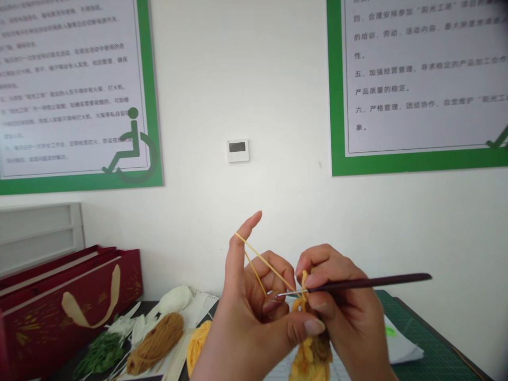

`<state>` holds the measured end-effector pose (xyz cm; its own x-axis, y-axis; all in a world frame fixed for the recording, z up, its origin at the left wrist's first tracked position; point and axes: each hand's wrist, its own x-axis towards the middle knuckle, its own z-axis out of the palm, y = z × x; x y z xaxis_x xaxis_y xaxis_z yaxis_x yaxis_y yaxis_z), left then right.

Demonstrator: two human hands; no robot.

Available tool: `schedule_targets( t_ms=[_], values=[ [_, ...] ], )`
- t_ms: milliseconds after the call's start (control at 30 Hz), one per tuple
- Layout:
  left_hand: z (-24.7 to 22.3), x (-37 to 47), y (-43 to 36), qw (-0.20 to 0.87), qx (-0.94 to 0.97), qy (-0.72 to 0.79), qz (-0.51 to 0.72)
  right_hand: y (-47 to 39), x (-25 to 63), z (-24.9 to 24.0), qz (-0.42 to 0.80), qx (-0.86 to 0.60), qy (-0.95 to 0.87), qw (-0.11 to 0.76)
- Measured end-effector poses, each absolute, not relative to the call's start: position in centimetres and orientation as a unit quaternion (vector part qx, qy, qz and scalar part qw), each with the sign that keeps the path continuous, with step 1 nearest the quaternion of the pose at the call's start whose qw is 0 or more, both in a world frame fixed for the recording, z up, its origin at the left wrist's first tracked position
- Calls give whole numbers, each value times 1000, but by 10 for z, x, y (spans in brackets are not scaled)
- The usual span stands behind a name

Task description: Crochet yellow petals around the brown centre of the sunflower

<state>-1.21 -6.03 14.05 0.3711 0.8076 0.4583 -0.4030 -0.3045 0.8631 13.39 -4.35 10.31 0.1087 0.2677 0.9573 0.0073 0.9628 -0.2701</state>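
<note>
My left hand (254, 312) pinches a yellow crochet piece (311, 360) between thumb and fingers. Its index finger points up, with a strand of yellow yarn (264, 260) looped over it and running down to the work. In my right hand (345, 296) is a crochet hook (381, 280) with a dark handle, lying nearly level, its metal tip pointing left at the top of the piece. A yellow loop sits around the hook's shaft, close to my right fingertips. The lower part of the piece shows yellow and brownish stitches, partly covered by my hands.
On the table at left lie a brown yarn skein (159, 341), green yarn (99, 354), white yarn (174, 300) and a yellow ball (197, 341). Dark red gift bags (39, 323) stand behind. Papers (405, 341) rest on a green cutting mat (432, 344) at right.
</note>
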Motion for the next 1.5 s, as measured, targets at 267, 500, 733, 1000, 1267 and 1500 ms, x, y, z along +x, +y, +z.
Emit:
schedule_targets(
  t_ms=[267,500,733,1000,1267,1500],
  values=[
    [131,-15,-43,568,625,116,523,-43,137,108,107,-87,-654,744],
    [135,-24,-34,588,629,82,501,-38,140,108,145,-69,-657,737],
    [133,-21,-32,630,616,61,470,-38,143,104,178,-61,-650,736],
    [125,-13,-20,705,559,-26,436,-37,147,103,143,-48,-643,751],
    [126,-10,-18,706,533,-10,467,-33,143,98,115,-50,-620,774],
    [129,-16,-16,709,506,17,491,-30,141,94,101,-60,-583,804]
  ],
)
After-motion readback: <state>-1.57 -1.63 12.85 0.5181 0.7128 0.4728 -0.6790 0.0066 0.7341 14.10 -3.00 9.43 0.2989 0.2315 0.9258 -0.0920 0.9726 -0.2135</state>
